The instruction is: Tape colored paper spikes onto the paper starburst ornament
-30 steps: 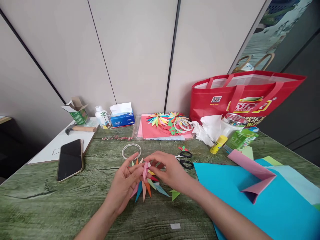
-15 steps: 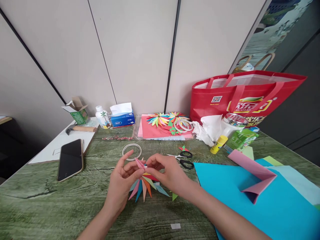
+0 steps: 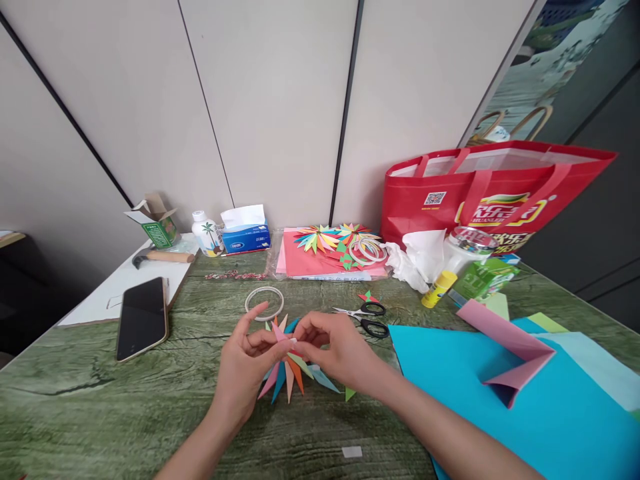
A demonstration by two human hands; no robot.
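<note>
My left hand (image 3: 243, 360) is closed, thumb and fingers pinching a pink folded paper point (image 3: 280, 331). Fingertips of my right hand (image 3: 334, 345) meet the left thumb at the same spot, pinched on a small white strip (image 3: 293, 342) that looks like tape. Right under both hands lies a many-pointed paper star (image 3: 289, 381) in blue, orange, pink and green; its centre is mostly hidden by the fingers. Just beyond my left hand a roll of tape (image 3: 249, 301) lies flat. Scissors (image 3: 367, 318) with black handles rest beyond my right hand.
Blue paper sheets (image 3: 440, 387) with a folded pink sheet (image 3: 515, 347) cover the right side. A glue stick (image 3: 438, 289), a red bag (image 3: 425, 207) and finished paper stars (image 3: 317, 239) stand or lie behind. A phone (image 3: 143, 320) and a hammer (image 3: 167, 256) are left.
The pink paper point has tipped lower between my fingers, and the star's far points now show behind it. Both hands stay almost in place.
</note>
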